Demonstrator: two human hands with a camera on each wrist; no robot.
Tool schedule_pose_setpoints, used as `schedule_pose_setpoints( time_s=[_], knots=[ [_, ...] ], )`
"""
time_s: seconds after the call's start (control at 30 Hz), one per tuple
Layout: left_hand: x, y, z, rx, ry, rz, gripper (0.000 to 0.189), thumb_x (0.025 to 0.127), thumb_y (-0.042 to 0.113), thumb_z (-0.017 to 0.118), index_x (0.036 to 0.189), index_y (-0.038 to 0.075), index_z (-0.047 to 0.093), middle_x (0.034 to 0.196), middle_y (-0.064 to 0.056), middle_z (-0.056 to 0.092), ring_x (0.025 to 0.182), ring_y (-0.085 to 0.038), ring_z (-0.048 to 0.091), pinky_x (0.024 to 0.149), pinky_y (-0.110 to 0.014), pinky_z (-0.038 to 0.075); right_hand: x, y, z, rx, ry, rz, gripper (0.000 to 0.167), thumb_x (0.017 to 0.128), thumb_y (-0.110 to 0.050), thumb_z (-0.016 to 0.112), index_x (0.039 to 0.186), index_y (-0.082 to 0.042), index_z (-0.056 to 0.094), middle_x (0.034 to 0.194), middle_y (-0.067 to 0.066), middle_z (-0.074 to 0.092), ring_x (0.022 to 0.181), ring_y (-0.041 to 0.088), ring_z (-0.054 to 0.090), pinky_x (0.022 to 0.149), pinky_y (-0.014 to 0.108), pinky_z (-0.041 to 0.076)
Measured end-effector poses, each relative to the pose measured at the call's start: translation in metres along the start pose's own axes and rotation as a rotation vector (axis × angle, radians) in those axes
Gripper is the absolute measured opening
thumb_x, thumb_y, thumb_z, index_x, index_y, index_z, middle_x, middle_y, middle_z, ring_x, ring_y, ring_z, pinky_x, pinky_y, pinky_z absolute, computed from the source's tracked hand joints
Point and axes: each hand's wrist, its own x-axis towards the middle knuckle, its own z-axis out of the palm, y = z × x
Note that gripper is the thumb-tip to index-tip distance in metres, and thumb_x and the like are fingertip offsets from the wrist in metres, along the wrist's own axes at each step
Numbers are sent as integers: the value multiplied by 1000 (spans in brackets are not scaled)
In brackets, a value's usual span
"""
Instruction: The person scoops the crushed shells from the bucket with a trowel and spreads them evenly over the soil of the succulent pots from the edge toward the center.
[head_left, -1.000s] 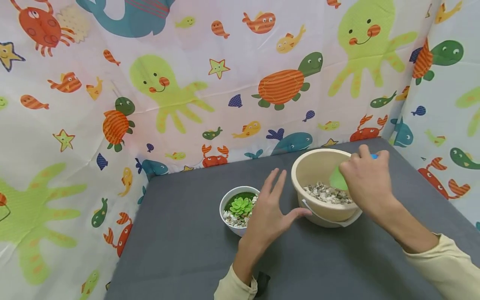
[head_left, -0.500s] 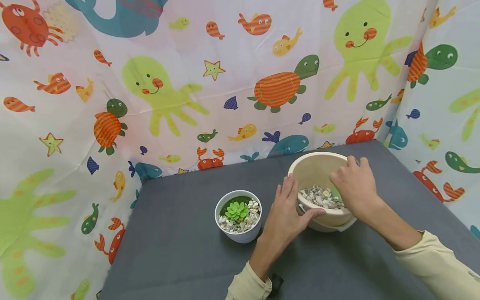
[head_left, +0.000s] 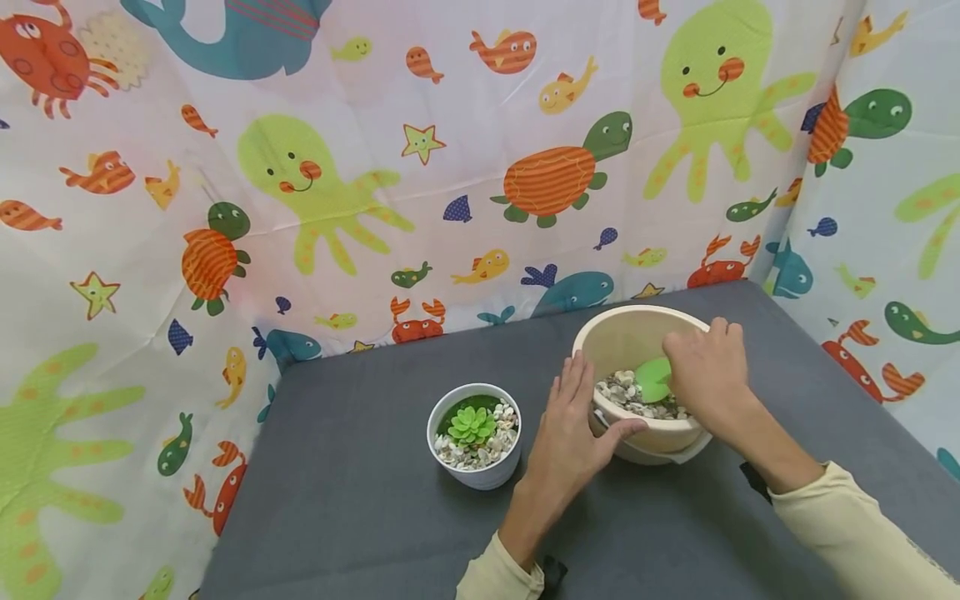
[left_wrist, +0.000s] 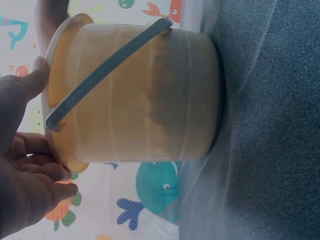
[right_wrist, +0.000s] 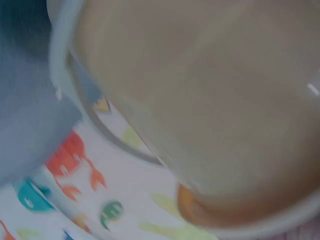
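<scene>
Cloth: white with a sea-animal print, hanging behind the worktop and beside it.
Worktop: dark grey, carrying pot and bucket.
Pot: white, upright, just left of the left hand.
Plant: a green rosette in the pot, with pot pebbles in front of it and to its right.
Left hand: thumb spread well away from nearly straight fingers, touching the rim at the near left, not wrapped round it.
Bucket: cream, upright, right of the pot and apart from it.
Handle: slanting across the bucket's outer wall.
Bucket pebbles: lying inside the bucket.
Scoop: green blade in the bucket, at the pebbles; its grip is hidden.
Right hand: fingers curled, holding the scoop at the bucket's right side.
Right sleeve: pale yellow.
</scene>
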Motion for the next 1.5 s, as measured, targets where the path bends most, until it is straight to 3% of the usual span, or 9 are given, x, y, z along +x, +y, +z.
schedule_pose_setpoints(
  time_s=[0.13, 0.4, 0.47, 0.53, 0.67, 0.97, 1.1, 1.23, 1.5],
  knots=[
    [0, -1, 0, -30, -10, -10, 96, 92, 63, 70, 163, 9, 36, 174, -8, 28, 162, -28, 27, 119, -57, 44, 3, 2, 8, 94, 31, 22, 22, 78, 3, 75, 65, -7, 62, 59, 9, 55, 74, 39, 48, 72, 51, 34],
    [-2, -2, -1, -28, -18, -10, 95, 92, 63, 69, 162, 8, 37, 174, -7, 27, 162, -23, 25, 120, -50, 45, 3, 5, 12, 237, 88, 7, 45, 77, 6, 69, 46, -17, 44, 55, -6, 25, 65, 23, 31, 67, 40, 21],
    [-3, -1, -1, -23, -18, -10, 95, 92, 64, 69, 162, 8, 37, 174, -7, 27, 162, -23, 25, 120, -49, 45, 2, 7, 11, 276, 94, 8, 42, 77, 5, 71, 46, -15, 52, 51, -6, 32, 64, 22, 33, 66, 40, 22],
    [-3, -1, -1, -21, -20, -12, 95, 92, 64, 68, 163, 9, 37, 175, -6, 26, 162, -22, 25, 120, -48, 45, 0, 9, 8, 318, 75, 27, 31, 78, 2, 75, 52, -9, 64, 51, -1, 49, 65, 24, 40, 67, 42, 26],
    [-4, 0, -1, -30, -25, -24, 95, 92, 65, 67, 164, 12, 35, 175, -4, 24, 162, -22, 25, 120, -48, 45, -6, 17, -6, 396, 21, 81, 5, 81, -3, 78, 77, -1, 80, 73, 14, 75, 71, 30, 54, 67, 45, 33],
    [-6, -1, -2, -27, -14, -36, 95, 92, 66, 66, 164, 13, 35, 176, -3, 22, 162, -23, 26, 115, -55, 49, -24, 22, -38, 475, 16, 177, 16, 83, -4, 77, 94, 6, 81, 87, 25, 77, 79, 35, 58, 69, 43, 35],
    [-5, -2, -2, -28, -11, -27, 95, 92, 66, 67, 165, 14, 34, 176, -3, 23, 163, -22, 25, 117, -53, 47, -30, 26, -49, 488, 32, 223, 20, 85, -5, 77, 98, 9, 79, 88, 27, 76, 75, 32, 56, 60, 36, 38],
    [-5, -2, -2, -25, -12, -31, 95, 92, 67, 66, 164, 14, 35, 175, -2, 24, 163, -22, 25, 116, -55, 48, -33, 32, -55, 505, 6, 261, 23, 87, -7, 77, 102, 11, 78, 89, 28, 75, 74, 30, 56, 52, 30, 41],
    [-6, -3, -2, -46, -28, -41, 97, 91, 67, 66, 165, 13, 32, 176, -1, 22, 163, -20, 23, 123, -49, 41, -39, 37, -60, 514, 5, 290, 21, 89, -10, 76, 101, 8, 79, 88, 24, 75, 75, 29, 57, 52, 30, 39]
  ],
)
